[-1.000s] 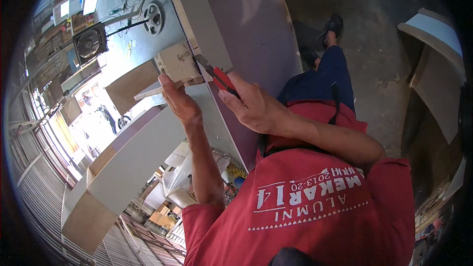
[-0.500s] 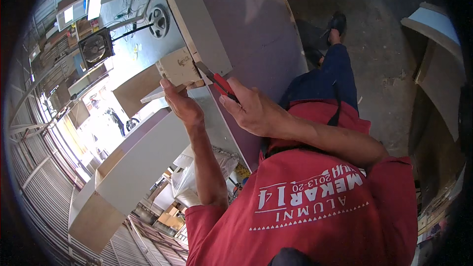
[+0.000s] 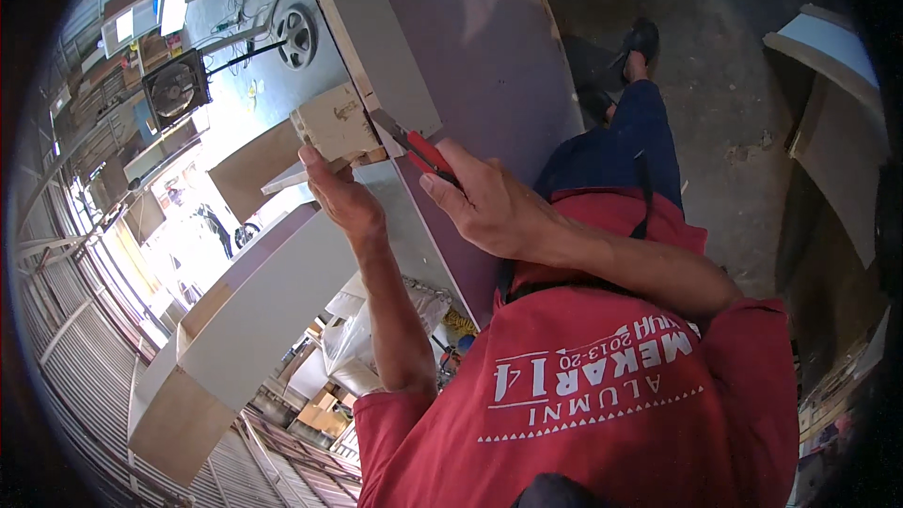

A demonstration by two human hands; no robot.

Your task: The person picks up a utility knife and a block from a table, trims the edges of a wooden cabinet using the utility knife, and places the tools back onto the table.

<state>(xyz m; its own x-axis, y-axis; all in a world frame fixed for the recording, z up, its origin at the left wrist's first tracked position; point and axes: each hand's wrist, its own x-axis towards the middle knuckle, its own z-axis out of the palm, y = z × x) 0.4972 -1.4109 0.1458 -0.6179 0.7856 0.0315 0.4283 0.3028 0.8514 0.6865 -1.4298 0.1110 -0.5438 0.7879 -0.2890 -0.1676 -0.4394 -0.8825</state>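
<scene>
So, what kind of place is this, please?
Probably a furniture or carpentry workshop. Large flat boards stand about, the left hand presses a small wooden block against a panel, and the right hand holds a red-handled tool to it. The floor is bare concrete.

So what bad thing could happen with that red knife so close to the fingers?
1. The left hand holds the small wooden block right where the tip of the red utility knife points. If the blade slips, it might cut those fingers.
2. The right hand grips the knife at the edge of the pale board. A hard push could gouge the board or snap the thin blade.
</scene>
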